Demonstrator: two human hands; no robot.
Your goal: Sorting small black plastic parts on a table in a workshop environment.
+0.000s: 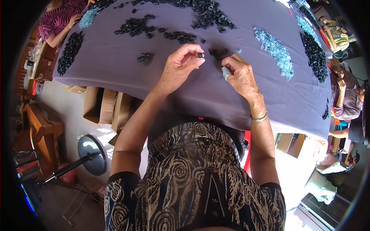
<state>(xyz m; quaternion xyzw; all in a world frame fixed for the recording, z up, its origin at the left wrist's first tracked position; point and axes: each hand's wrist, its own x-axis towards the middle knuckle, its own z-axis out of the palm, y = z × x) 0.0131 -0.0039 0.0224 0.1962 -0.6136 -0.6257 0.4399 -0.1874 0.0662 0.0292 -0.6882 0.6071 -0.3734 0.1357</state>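
My left hand (180,65) is raised over the purple-grey cloth, its thumb and forefinger pinching a small black round part (200,55). To its right, my right hand (239,73) is closed, fingertips pressed together; whatever they hold, if anything, is hidden. A whitish wrap (226,72) covers one of its digits. Beyond both hands lies a strung-out pile of small black ring-like parts (181,37). A few more black parts (143,57) sit left of my left hand. Right of my right hand spreads a heap of tiny clear, pale-blue pieces (275,50).
The cloth-covered table (115,73) bears further black heaps (71,52) at its left and right edges. At the far left, another person (61,21) works at the table; several people sit at right. Cardboard boxes (108,106) and a round-based stand (91,154) are at lower left.
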